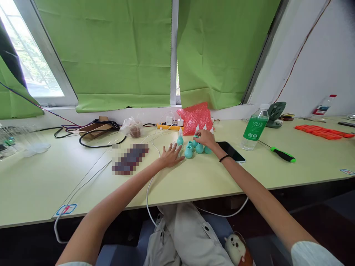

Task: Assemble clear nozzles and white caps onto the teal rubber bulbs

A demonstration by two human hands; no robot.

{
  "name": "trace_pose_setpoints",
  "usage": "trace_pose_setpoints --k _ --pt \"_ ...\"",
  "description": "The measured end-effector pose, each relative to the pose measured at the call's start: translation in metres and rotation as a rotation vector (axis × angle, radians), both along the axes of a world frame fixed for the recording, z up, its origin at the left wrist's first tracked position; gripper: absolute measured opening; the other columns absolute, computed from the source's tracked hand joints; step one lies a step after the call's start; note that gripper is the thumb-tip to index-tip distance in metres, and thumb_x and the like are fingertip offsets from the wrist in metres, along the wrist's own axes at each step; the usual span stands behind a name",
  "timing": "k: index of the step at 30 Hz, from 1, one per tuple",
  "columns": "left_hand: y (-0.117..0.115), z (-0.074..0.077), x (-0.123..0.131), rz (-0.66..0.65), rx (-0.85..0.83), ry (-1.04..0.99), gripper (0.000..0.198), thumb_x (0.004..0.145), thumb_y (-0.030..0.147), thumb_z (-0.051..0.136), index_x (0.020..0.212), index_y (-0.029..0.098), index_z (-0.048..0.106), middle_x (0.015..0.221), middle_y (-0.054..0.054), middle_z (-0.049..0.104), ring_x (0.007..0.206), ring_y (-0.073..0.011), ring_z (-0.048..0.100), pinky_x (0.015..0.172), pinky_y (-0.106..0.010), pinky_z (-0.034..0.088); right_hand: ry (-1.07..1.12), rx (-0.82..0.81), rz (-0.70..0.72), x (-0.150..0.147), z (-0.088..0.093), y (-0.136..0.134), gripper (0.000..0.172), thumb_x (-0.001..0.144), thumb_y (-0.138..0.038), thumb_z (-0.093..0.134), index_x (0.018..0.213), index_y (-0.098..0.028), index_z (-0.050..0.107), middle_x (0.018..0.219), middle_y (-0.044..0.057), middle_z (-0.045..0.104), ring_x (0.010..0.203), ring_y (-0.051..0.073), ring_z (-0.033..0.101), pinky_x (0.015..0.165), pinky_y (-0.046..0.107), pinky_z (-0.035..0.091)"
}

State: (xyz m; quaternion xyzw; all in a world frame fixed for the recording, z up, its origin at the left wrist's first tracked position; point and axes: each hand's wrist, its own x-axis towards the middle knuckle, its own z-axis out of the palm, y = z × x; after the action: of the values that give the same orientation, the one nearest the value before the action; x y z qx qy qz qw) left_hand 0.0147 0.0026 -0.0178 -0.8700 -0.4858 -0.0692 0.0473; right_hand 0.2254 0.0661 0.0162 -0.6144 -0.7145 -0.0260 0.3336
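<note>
Several small teal bulb-shaped bottles with white tips (189,147) stand grouped on the pale green table (194,177). My left hand (170,155) lies flat on the table just left of them, fingers spread, holding nothing. My right hand (205,138) reaches over the group, fingers curled and pinching at one teal bottle (195,142) in the middle of the cluster. A black band circles my right wrist.
Behind the bottles lies red bubble wrap (195,116) and a yellow power strip (169,126). A dark phone (231,150), a green-labelled water bottle (254,129) and a green-handled screwdriver (283,154) sit to the right. White cables (151,184) cross the table.
</note>
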Motion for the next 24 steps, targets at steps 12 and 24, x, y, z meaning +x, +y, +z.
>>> trace_pose_setpoints --k 12,24 --pt "0.001 0.000 -0.008 -0.130 0.061 0.009 0.054 0.084 0.052 0.016 0.129 0.024 0.025 0.137 -0.013 0.023 0.125 -0.0287 0.022 0.093 -0.050 0.025 -0.065 -0.179 0.304 -0.054 0.010 0.043 0.034 0.058 -0.044 0.064 0.071 -0.015 0.055 0.070 0.004 0.060 0.062 0.016 0.054 0.053 0.023 0.037" --pt "0.034 -0.004 -0.004 -0.097 0.016 0.010 0.056 0.079 0.052 0.029 0.128 0.025 0.027 0.138 -0.011 0.021 0.124 -0.0332 0.019 0.090 -0.052 0.027 0.350 0.102 0.288 -0.055 0.032 0.027 0.028 0.075 -0.041 0.039 0.069 -0.015 0.049 0.063 0.003 0.055 0.061 0.014 0.049 0.056 0.025 0.036"
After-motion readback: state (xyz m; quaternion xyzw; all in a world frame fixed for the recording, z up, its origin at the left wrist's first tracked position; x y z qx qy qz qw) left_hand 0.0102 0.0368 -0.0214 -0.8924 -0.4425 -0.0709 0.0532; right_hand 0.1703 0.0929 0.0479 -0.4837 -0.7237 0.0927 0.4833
